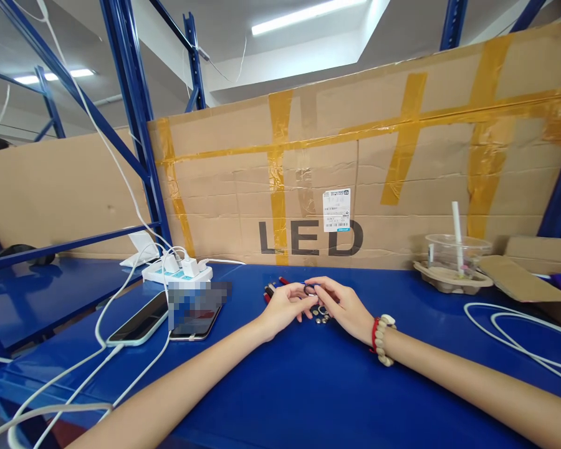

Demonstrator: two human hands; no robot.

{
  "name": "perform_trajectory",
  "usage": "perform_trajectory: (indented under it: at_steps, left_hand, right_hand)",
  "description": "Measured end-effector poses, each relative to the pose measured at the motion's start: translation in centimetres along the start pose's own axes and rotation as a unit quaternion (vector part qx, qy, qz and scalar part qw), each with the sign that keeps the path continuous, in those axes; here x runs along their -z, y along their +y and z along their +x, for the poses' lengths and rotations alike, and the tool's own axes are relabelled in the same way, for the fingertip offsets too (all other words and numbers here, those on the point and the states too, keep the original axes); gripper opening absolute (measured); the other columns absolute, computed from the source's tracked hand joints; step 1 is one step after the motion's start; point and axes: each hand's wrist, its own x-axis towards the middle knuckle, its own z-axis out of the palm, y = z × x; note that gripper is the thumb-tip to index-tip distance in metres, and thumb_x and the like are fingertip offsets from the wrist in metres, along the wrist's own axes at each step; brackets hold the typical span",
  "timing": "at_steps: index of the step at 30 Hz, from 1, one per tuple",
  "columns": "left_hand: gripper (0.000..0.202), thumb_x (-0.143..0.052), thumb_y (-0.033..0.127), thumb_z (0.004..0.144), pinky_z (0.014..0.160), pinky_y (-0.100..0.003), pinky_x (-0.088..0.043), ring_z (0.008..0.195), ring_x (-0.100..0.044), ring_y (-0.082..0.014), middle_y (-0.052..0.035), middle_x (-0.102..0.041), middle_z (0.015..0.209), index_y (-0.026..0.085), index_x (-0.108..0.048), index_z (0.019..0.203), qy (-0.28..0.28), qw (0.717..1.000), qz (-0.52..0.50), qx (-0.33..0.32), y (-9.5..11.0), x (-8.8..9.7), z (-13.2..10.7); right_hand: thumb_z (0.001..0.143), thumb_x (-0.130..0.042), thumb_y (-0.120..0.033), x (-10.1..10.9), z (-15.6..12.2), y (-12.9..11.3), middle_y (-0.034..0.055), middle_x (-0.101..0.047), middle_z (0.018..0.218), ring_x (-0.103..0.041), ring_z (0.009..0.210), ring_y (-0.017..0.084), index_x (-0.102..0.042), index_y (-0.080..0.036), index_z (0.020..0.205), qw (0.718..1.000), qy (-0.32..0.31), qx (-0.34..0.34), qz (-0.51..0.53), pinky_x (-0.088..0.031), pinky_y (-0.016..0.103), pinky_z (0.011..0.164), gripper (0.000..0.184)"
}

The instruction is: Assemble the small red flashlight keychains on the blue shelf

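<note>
My left hand [283, 307] and my right hand [346, 307] meet above the blue tabletop [303, 386], fingertips nearly touching. Between them is a small dark ring [310, 289], pinched by the fingers of both hands; its exact kind is too small to tell. Just under the fingers lie small round metallic pieces [318, 320] and a pale ring [323, 310]. Behind my left hand are thin red and black stick-like pieces [268, 290], partly hidden by it. Another red piece [284, 280] lies just beyond the fingers.
To the left lie two phones [140, 321] with white cables, near a white power strip [177, 272]. A tall cardboard sheet [224, 199] stands along the back. On the right are a clear plastic cup [458, 249] with a straw, a cardboard flap [523, 279] and a coiled white cable [509, 333].
</note>
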Motion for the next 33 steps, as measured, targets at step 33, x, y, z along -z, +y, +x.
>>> perform_trajectory:
  at_steps: [33]
  left_hand:
    - [0.04,-0.043,0.051,0.078,0.042,-0.02,-0.023,0.045,-0.028,-0.0056,0.0043,-0.036,0.055,0.014,-0.048,0.063,0.144,0.981,0.108,-0.069,-1.0,0.5,0.6]
  right_hand:
    - [0.086,-0.043,-0.037,0.0,0.0,0.5,0.0004,-0.058,0.077,-0.05,0.056,0.009,-0.055,-0.028,0.116,0.995,-0.002,0.045,-0.089,-0.04,0.022,0.055,0.034]
